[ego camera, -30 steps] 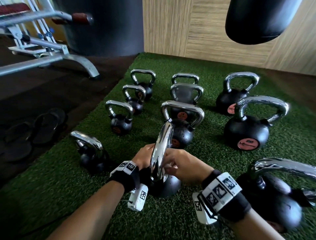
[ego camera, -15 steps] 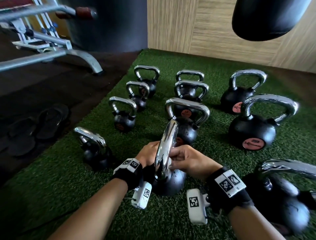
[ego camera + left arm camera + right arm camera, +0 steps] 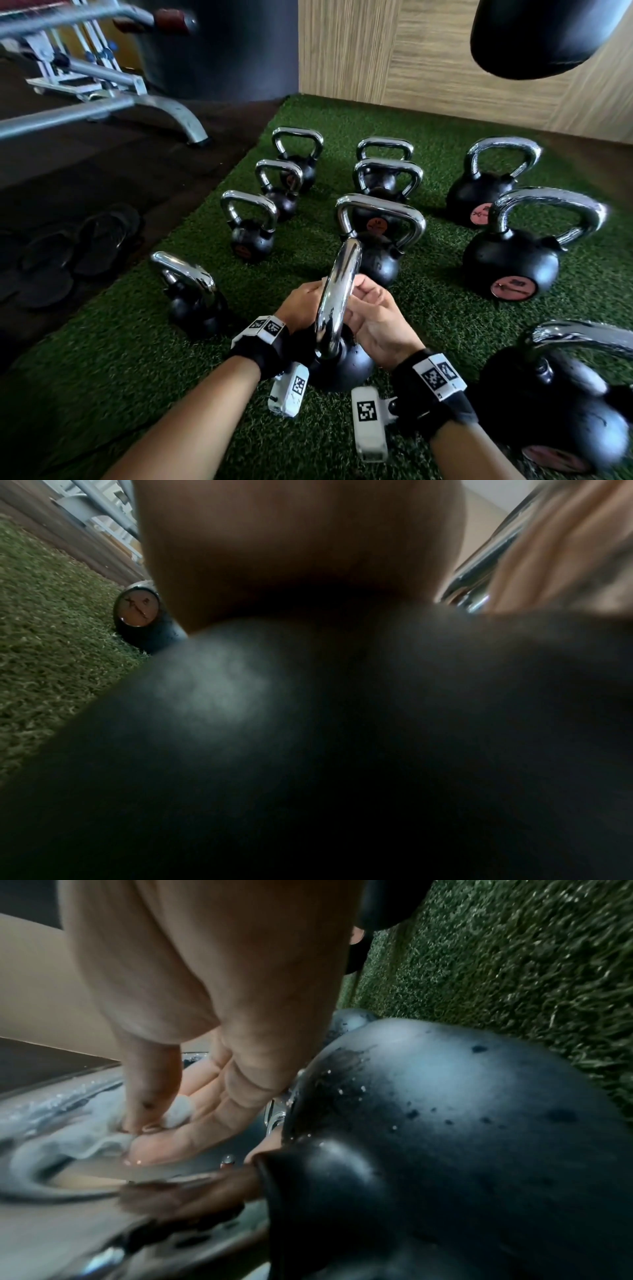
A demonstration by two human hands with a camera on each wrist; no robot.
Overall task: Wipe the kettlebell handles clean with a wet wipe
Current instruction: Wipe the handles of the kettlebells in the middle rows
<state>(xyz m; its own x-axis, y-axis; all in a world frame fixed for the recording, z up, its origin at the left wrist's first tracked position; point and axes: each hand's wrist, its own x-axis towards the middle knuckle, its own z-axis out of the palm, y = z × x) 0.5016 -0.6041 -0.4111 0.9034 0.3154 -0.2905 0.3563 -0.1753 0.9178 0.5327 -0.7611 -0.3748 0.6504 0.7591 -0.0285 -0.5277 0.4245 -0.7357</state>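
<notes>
Both hands climb higher on chrome handle (image 3: 337,294) than second ago. I see right hand (image 3: 373,317) fingers pinching wet wipe (image 3: 103,1139) against it; left hand (image 3: 301,305) curls round far side. Kettlebell (image 3: 342,366) sits on turf (image 3: 171,377), nearest me. Risk: wet chrome, wipe slips, bell tips.

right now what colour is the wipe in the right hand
White wet wipe, pinched in the right hand; right wrist view.
</notes>
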